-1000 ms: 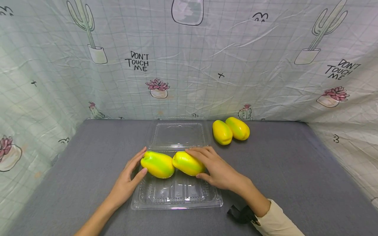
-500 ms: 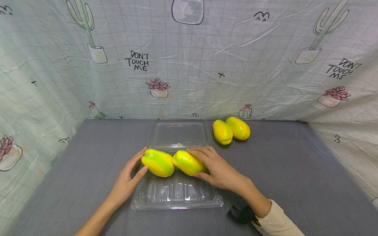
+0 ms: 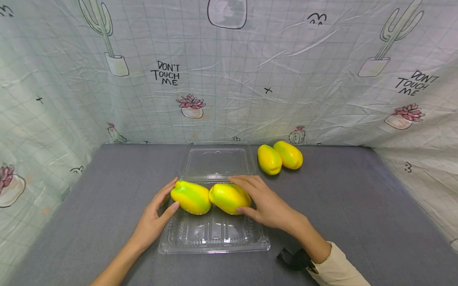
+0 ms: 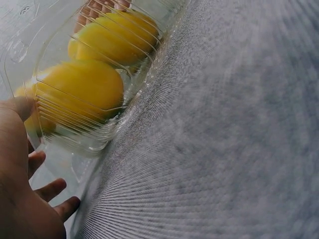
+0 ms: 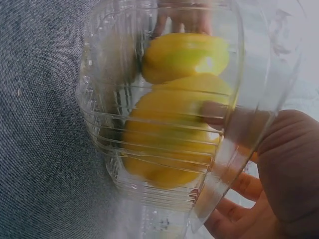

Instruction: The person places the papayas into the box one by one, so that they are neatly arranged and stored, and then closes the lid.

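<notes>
Left hand: we see the left hand (image 3: 155, 214) holding, in a wide curve, the outer end of the left fruit (image 3: 191, 198), a glossy yellow-and-green oval; its thumb is on the near side and its fingers reach round the far side.
Right hand: we find the right hand (image 3: 264, 203) set just as wide round the outer end of the right fruit (image 3: 229, 198), a matching glossy oval, its thumb lying against the near side.
Clear plastic tray: both fruits lie on their sides along the back of this ribbed rectangular tray (image 3: 222, 231), their inner ends touching; in both wrist views we see them through its wall.
Lid: we see the clear plastic lid (image 3: 216, 162) folded back flat behind the tray.
Fruit pair: right of the lid, we see two more yellow-green oval fruits (image 3: 269, 159), touching each other.
Desk: all of this rests on a grey, fabric-topped desk (image 3: 358, 206).
Right wrist: we note a cream sleeve (image 3: 341, 266) and a black band (image 3: 299, 260).
Backdrop: we face a pale checked curtain (image 3: 229, 63) printed with cacti.
</notes>
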{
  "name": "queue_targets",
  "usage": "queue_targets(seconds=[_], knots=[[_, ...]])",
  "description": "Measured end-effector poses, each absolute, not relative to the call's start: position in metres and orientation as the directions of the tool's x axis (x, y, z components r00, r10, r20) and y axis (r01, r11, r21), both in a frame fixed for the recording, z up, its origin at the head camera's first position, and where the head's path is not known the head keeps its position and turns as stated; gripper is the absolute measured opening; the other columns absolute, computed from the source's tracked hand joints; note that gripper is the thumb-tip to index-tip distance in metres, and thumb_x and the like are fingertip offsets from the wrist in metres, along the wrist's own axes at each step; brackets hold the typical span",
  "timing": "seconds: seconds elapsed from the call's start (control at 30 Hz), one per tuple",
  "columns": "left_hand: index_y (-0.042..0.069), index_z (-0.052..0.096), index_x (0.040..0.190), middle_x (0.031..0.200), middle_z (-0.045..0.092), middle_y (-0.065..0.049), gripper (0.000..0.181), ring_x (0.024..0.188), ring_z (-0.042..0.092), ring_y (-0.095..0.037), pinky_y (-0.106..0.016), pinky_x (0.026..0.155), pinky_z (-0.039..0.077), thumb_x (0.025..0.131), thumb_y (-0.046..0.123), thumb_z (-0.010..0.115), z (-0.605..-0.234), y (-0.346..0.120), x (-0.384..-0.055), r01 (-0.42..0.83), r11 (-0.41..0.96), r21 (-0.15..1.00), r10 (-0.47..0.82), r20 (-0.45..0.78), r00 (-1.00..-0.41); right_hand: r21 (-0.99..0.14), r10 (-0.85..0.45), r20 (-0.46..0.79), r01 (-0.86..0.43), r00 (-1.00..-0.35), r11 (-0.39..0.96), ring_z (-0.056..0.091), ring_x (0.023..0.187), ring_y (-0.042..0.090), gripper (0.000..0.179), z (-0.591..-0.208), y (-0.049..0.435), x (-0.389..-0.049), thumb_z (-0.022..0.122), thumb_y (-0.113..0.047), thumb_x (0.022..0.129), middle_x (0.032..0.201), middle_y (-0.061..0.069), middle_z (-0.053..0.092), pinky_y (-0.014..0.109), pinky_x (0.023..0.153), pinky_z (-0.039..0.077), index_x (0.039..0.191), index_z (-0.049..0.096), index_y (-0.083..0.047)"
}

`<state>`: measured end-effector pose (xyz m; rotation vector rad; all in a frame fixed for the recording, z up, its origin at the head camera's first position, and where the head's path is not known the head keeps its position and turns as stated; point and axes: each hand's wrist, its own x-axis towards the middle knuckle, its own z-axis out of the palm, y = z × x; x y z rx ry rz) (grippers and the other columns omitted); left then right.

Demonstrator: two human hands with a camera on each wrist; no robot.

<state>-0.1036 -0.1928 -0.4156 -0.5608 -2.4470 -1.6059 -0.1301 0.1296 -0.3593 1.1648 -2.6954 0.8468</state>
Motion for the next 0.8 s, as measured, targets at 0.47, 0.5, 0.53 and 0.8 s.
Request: queue_targets(seconds=[0.47, 0.5, 0.53, 0.8], knots=[[0.020, 0.038, 0.147, 0.153, 0.029, 0.004, 0.056, 0.140, 0.026, -0.018, -0.013, 0.104, 0.023, 0.096, 0.006, 0.057, -0.4141, -0.1918, -0.1029, 0.386, 0.341, 0.857, 0.224, 0.325, -0.919, -0.426, -0.634, 0.286, -0.688, -0.719, 0.587, 0.042, 0.128, 0.018, 0.062, -0.3620, 0.1314, -0.1292, 0.075, -0.025, 0.085, 0.135, 0.001, 0.047, 0.038, 0.104, 0.037, 0.140, 0.048, -0.013], [0.019, 0.038, 0.147, 0.153, 0.029, 0.004, 0.056, 0.140, 0.026, -0.018, -0.013, 0.104, 0.023, 0.095, 0.006, 0.057, -0.4140, -0.1918, -0.1029, 0.388, 0.338, 0.857, 0.226, 0.327, -0.918, -0.419, -0.633, 0.293, -0.691, -0.717, 0.589, 0.043, 0.127, 0.019, 0.062, -0.3623, 0.1314, -0.1294, 0.074, -0.025, 0.085, 0.135, 0.002, 0.048, 0.039, 0.103, 0.037, 0.140, 0.048, -0.013], [0.019, 0.038, 0.147, 0.154, 0.029, 0.003, 0.056, 0.140, 0.026, -0.018, -0.013, 0.104, 0.023, 0.095, 0.006, 0.057, -0.4139, -0.1917, -0.1029, 0.390, 0.335, 0.858, 0.227, 0.328, -0.917, -0.413, -0.631, 0.294, -0.691, -0.718, 0.593, 0.043, 0.127, 0.019, 0.062, -0.3624, 0.1311, -0.1296, 0.074, -0.026, 0.086, 0.135, 0.002, 0.049, 0.039, 0.103, 0.037, 0.140, 0.048, -0.012], [0.023, 0.032, 0.150, 0.153, 0.029, 0.002, 0.062, 0.139, 0.028, -0.019, -0.031, 0.108, 0.028, 0.096, 0.007, 0.057, -0.4151, -0.1932, -0.1043, 0.361, 0.349, 0.865, 0.225, 0.296, -0.928, -0.417, -0.622, 0.280, -0.676, -0.731, 0.607, 0.044, 0.120, 0.015, 0.060, -0.3608, 0.1286, -0.1299, 0.071, -0.028, 0.088, 0.135, 0.000, 0.050, 0.036, 0.100, 0.039, 0.140, 0.048, -0.011]])
